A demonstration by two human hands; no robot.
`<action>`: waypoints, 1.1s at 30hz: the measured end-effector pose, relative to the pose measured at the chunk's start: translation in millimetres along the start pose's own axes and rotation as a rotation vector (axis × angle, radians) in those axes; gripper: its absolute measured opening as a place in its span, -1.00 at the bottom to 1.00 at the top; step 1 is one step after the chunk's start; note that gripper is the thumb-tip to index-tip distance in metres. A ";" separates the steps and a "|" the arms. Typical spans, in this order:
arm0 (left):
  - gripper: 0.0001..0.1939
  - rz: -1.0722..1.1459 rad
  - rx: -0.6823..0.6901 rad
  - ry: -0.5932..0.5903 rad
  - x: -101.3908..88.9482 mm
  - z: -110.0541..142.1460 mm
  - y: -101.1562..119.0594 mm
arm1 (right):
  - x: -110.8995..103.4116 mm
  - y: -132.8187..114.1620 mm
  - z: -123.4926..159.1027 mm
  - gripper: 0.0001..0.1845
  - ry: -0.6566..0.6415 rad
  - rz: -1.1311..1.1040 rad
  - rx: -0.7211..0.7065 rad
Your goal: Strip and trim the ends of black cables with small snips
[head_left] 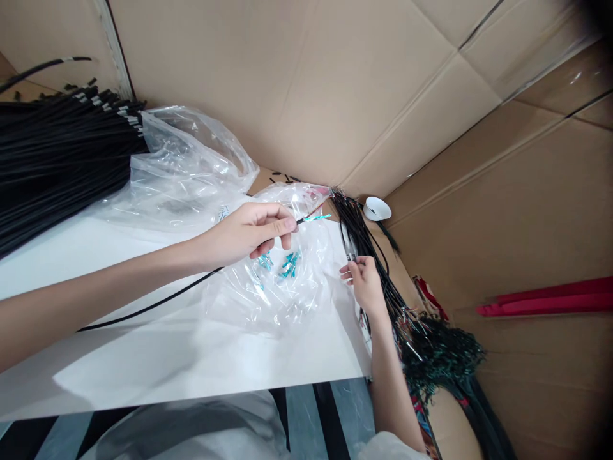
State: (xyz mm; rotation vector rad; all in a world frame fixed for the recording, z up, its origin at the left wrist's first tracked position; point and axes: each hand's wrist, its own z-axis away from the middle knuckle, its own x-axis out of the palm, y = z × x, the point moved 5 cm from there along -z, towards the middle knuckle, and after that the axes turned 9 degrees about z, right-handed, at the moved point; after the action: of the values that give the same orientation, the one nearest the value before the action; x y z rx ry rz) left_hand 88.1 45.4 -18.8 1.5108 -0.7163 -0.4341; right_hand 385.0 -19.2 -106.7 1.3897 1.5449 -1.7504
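Nearest the camera, at six o'clock, is the wearer's grey clothing [215,425], below the edge of the white desk [191,364]. The left hand [293,225] reaches in from nine o'clock, its grip closed, thumb against finger, near the end of a black cable [165,299]; the cable trails back under the forearm towards eight o'clock, and thin wires [317,218] extend from its tip just right of centre. The right hand [352,267], at four o'clock, has its fingers part-curled at a slim banded piece [351,257] beside a bundle of dark cables [371,252]; whether its grip is closed on the piece cannot be told. Teal pieces [289,264] lie on or in a clear plastic bag [287,313] towards seven o'clock. At ten o'clock are stacked black cables [62,153] and a larger plastic bag [186,172]; at two to three o'clock, a white disc [377,209]. Likely faults: the exposed wires may bend or catch if drawn against the crumpled plastic; the teal pieces may scatter if the bag is dragged; the right fingers may snag neighbouring strands, since the bundle lies so close.
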 end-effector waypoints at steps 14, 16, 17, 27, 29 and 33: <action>-0.72 0.115 -0.104 0.020 -3.5 -2.0 -13.6 | -12.2 -125.0 53.3 -0.62 -0.579 -1.158 0.039; -0.73 0.132 -0.103 0.029 -4.4 -2.7 -14.2 | -5.7 -128.9 55.3 -0.69 -0.620 -1.211 0.058; -0.73 0.141 -0.104 0.035 -5.1 -3.1 -14.7 | -2.6 -130.8 56.4 -0.71 -0.649 -1.229 0.062; -0.69 0.294 -0.165 0.047 -4.6 -2.6 -17.8 | 9.3 -138.3 50.1 -0.63 -0.290 -0.915 -0.167; -0.68 0.321 -0.172 0.044 -3.8 -1.9 -17.0 | 9.8 -135.7 48.2 -0.63 -0.159 -0.820 -0.208; -0.69 0.356 -0.180 0.034 -3.2 -1.4 -17.0 | 13.5 -133.5 46.2 -0.62 -0.079 -0.720 -0.255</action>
State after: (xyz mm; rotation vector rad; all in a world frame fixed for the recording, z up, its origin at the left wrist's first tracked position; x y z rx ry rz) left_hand 89.6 47.8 -35.9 1.1891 -0.8758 -0.1960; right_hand 251.5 -18.3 -58.4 0.6603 2.3070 -1.8433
